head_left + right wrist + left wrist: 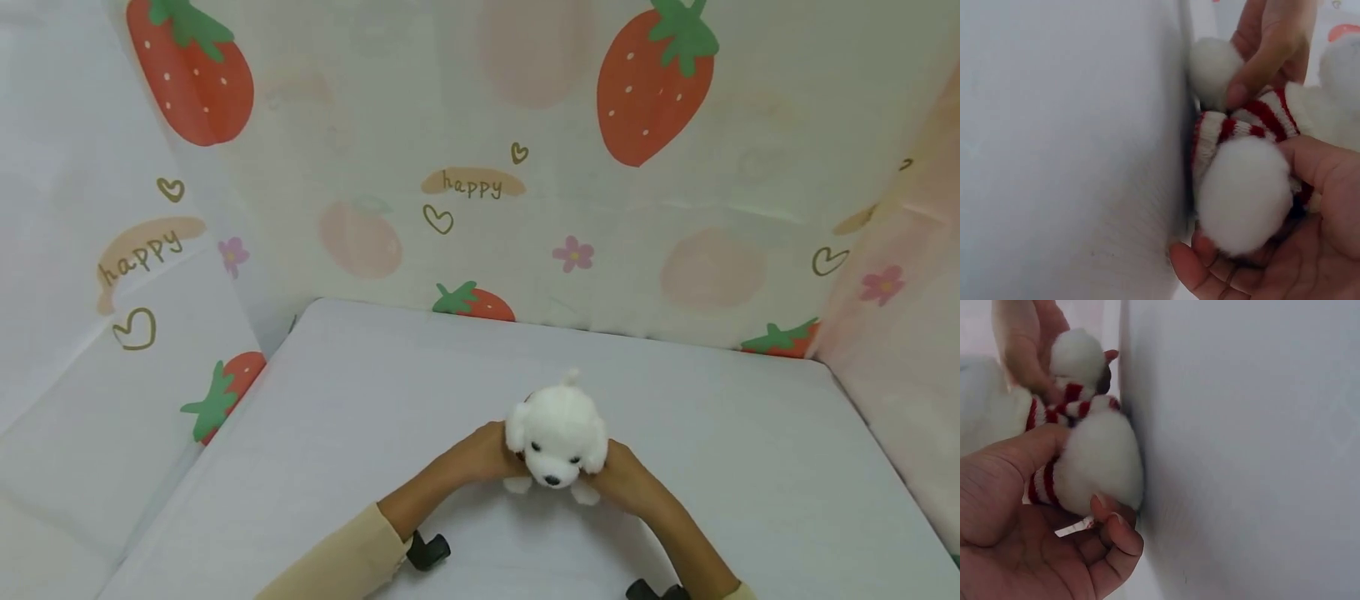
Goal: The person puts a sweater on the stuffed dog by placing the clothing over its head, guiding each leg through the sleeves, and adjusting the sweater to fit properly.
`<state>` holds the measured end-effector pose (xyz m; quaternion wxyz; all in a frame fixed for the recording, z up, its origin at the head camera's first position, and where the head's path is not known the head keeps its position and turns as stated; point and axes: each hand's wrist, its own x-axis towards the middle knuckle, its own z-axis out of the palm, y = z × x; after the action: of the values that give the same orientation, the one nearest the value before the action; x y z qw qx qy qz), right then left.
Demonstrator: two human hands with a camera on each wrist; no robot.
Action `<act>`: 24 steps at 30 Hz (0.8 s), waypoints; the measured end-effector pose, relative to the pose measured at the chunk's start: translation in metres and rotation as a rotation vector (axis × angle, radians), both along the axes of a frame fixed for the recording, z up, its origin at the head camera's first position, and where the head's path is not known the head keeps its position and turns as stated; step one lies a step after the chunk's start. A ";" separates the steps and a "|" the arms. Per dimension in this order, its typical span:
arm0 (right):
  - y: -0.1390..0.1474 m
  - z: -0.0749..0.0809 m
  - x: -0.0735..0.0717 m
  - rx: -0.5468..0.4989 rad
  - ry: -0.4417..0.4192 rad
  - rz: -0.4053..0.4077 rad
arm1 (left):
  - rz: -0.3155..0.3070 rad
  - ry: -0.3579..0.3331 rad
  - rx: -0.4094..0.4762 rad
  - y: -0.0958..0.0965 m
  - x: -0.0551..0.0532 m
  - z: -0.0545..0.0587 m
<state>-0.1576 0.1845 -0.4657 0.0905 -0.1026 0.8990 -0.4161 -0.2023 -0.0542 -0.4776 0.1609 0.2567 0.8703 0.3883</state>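
A white plush dog (558, 429) with floppy ears, dark eyes and a black nose faces me, low over the white table. My left hand (491, 454) grips one side of it and my right hand (626, 479) holds the other. In the left wrist view, the thumb and curled fingers close around a fluffy white paw (1104, 462). From the right wrist, the other paw (1244, 197) sits between thumb and fingers. A red-and-white striped knit sweater (1266, 115) covers the dog's body; the head view mostly hides it.
The white tabletop (375, 375) spreads around the dog and ends at a printed backdrop (465, 100) with strawberries, hearts and "happy" lettering. Side curtains rise left and right. Black wrist devices, one by the left sleeve (429, 552), show near the front.
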 end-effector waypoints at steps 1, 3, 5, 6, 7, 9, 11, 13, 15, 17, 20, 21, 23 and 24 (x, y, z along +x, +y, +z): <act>0.001 -0.001 0.000 -0.004 0.001 0.012 | -0.010 -0.002 -0.005 0.000 -0.001 0.000; 0.003 -0.002 0.001 -0.006 0.022 0.037 | -0.038 0.003 -0.019 0.000 -0.002 0.002; 0.005 -0.004 0.002 0.003 0.053 0.049 | -0.062 0.008 -0.035 0.000 -0.002 0.003; 0.005 -0.004 0.002 0.011 0.067 0.049 | -0.067 0.013 -0.041 0.000 -0.003 0.004; 0.005 -0.005 0.002 0.020 0.076 0.043 | -0.068 0.015 -0.048 0.000 -0.003 0.004; 0.005 -0.005 0.002 0.056 0.084 0.026 | -0.065 0.027 -0.067 0.001 -0.004 0.005; 0.007 -0.004 0.001 0.086 0.087 0.019 | -0.059 0.039 -0.087 0.000 -0.005 0.006; 0.010 -0.005 0.001 0.103 0.079 0.014 | -0.047 0.032 -0.111 -0.003 -0.005 0.007; 0.014 -0.006 0.003 0.098 0.065 0.025 | -0.031 0.004 -0.135 -0.008 -0.003 0.008; 0.018 -0.006 0.004 0.089 0.046 0.042 | -0.016 -0.029 -0.151 -0.016 -0.001 0.009; 0.023 0.003 0.005 0.117 0.025 0.064 | -0.012 -0.065 -0.154 -0.031 -0.001 0.012; 0.026 0.009 0.004 0.141 0.020 0.068 | -0.014 -0.066 -0.149 -0.036 -0.003 0.015; 0.033 0.024 0.001 0.195 0.024 0.064 | -0.006 -0.042 -0.139 -0.046 -0.008 0.021; 0.038 0.031 -0.001 0.223 0.032 0.058 | 0.006 -0.026 -0.136 -0.051 -0.012 0.025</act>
<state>-0.1587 0.2222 -0.4343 0.0989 -0.1243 0.9376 -0.3092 -0.2139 -0.1048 -0.4525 0.1880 0.2374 0.8933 0.3322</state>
